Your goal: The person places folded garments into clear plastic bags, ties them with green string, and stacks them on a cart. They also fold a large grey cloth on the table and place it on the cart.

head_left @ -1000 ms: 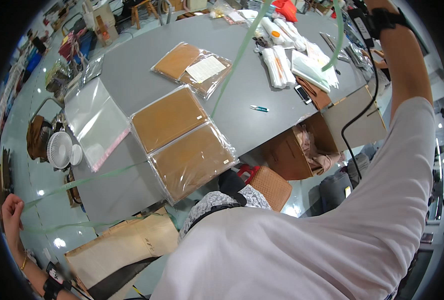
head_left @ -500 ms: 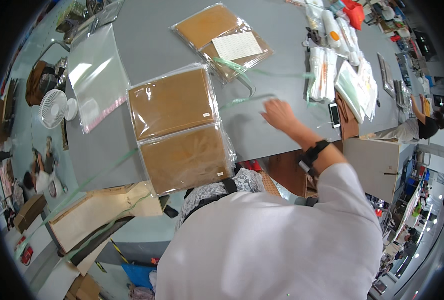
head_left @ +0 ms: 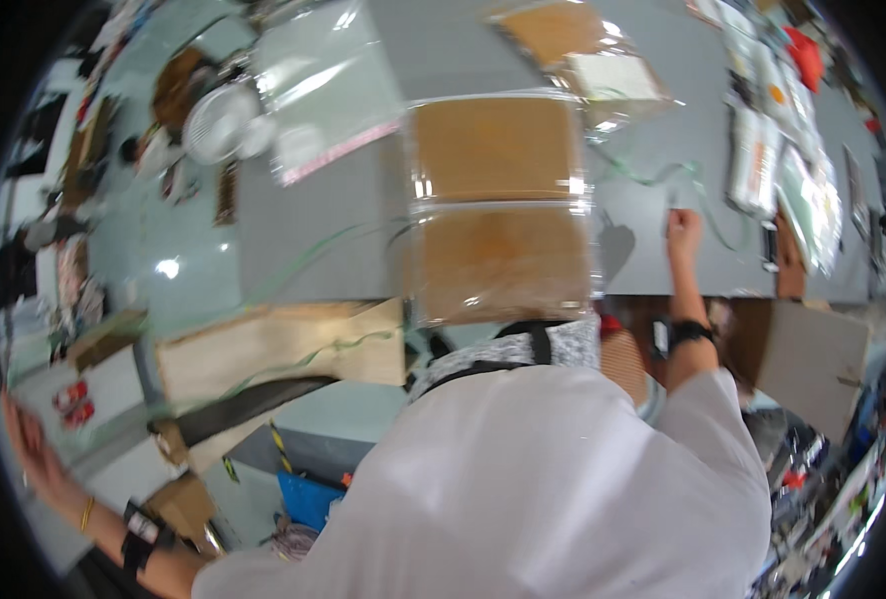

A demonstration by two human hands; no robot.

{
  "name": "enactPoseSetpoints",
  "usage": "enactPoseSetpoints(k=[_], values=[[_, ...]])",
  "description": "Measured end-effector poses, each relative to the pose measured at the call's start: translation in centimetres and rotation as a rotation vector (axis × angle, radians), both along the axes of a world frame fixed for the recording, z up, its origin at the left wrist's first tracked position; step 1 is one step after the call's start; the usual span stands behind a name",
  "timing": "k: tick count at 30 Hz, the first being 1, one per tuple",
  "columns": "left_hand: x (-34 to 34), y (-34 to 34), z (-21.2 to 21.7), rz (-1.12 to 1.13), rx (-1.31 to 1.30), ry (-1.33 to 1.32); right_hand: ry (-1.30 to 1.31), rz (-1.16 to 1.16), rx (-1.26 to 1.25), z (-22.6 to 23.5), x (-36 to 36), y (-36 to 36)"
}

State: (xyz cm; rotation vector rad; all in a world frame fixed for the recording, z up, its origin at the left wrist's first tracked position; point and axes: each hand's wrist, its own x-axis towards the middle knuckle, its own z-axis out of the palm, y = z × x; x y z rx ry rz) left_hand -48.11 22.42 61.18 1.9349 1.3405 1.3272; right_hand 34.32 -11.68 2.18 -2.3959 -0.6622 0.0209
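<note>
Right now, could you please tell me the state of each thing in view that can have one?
Left hand, off the table, grip unclear
Right hand, fingers curled, contents unclear
Green ribbon, loosely curled at right
Brown packages, in clear plastic, lying flat
Clear bags, lying flat
Phone, lying down, screen unclear
White fan, running or stopped unclear
Carton, open

Packets (head_left: 498, 262) lie on the table (head_left: 333, 240) at its near edge. Left: a bag (head_left: 328, 105), then a fan (head_left: 215, 124) beyond the table's left edge. Behind, to the right: a sheet (head_left: 617, 78) on a farther packet (head_left: 546, 38). Right: a ribbon (head_left: 654, 180), then a phone (head_left: 769, 245) with rolls (head_left: 752, 165) behind it.
</note>
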Motion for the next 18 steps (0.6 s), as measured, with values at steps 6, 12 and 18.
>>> enactPoseSetpoints(k=[6,12,18], values=[[4.4,-0.5,-12.9,-0.478,-0.377,-0.075,0.661,0.554,0.551,19.1,-25.0,10.9],[8.2,0.4,-16.8,-0.808,-0.434,-0.19,0.306,1.16,0.124,30.0,-49.8,18.6],[7.8,0.1,-18.4,-0.833,-0.464,-0.432,0.098,1.145,0.178,34.3,-56.4,21.4]])
